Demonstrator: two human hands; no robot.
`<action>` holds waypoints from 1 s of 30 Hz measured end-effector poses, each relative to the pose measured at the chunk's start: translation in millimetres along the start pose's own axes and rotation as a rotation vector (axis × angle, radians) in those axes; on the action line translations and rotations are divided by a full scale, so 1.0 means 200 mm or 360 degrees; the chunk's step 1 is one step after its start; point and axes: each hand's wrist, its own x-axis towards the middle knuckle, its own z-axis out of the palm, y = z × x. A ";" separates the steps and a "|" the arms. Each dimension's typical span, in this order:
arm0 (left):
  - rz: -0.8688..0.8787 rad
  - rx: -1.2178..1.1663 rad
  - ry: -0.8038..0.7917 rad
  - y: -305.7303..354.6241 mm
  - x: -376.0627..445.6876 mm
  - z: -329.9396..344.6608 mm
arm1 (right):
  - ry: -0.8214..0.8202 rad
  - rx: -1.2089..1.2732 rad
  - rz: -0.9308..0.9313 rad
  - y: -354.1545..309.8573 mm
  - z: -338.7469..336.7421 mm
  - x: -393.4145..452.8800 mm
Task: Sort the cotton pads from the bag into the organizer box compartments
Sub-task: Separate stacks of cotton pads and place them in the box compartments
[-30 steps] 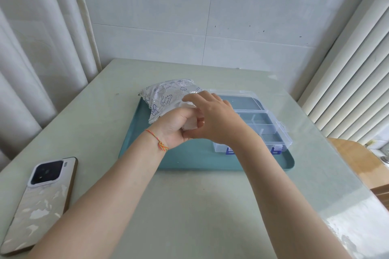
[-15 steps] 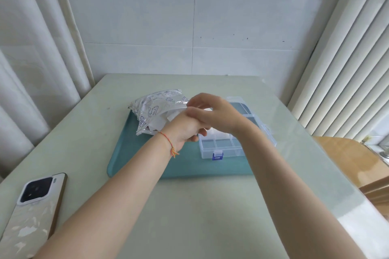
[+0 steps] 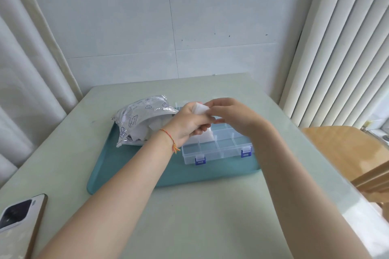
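On the pale green worktop (image 3: pixel 189 216), above the organizer box (image 3: pixel 219 145), left grip (image 3: pixel 187 124) clutches cotton pads (image 3: pixel 201 109); right grip (image 3: pixel 229 114) pinches their top edge.

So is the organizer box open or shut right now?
Open: the box's dividers and front compartments show uncovered, blue latches hanging unfastened.

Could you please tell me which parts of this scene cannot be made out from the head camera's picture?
- How many cotton pads the left hand grips: fingers cover the stack.
- Middle compartments of the organizer box: both hands hide them.
- Right hand fingertips on the pads: too blurred to tell whether they pinch.
- What remains in the bag: its printed film and the left hand hide most.
- Phone: cut off by the frame edge.
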 end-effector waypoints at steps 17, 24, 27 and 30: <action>-0.0095 0.1927 0.0295 -0.08 0.08 -0.05 | 0.0637 -0.0091 0.0360 0.11 0.03 0.14; -0.0184 0.2111 0.0283 -0.10 0.10 -0.05 | 0.0533 -0.0332 0.0311 0.13 0.04 0.14; -0.0159 0.2012 0.0332 -0.11 0.07 -0.07 | 0.0444 -0.0354 0.0293 0.13 0.06 0.14; 0.0011 0.1772 0.0498 -0.11 0.03 -0.09 | 0.0454 -0.0371 0.0266 0.13 0.07 0.16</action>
